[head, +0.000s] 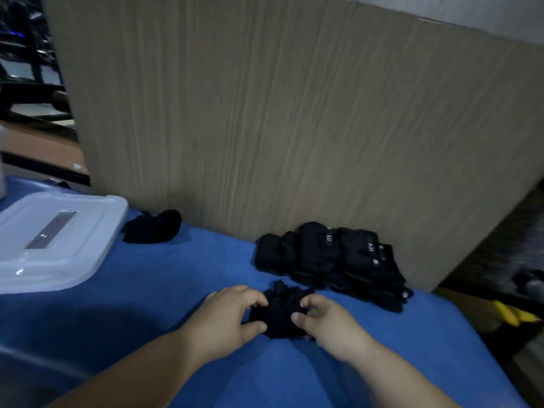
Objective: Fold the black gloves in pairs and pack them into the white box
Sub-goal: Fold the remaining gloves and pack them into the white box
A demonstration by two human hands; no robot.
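Blue cloth (147, 319) covers the work surface, with an upright wood-grain panel (265, 113) behind it. At centre front, a crumpled pair of black gloves (279, 316) lies on the cloth between both hands. The left hand (223, 316) pinches its left edge with curled fingers and thumb, and the right hand (329, 322) pinches its right edge likewise. This pair appears to be mid-fold. Just beyond it, a stack of black gloves (332, 260) with small labels rests against the panel, apparently awaiting folding, though blur leaves this uncertain. Farther left, a small dark bundle (153, 228) lies just beside the white box (97, 254), possibly a finished pair. The box appears lidded, its contents hidden. Packing seems hardly begun, so most of the task remains.
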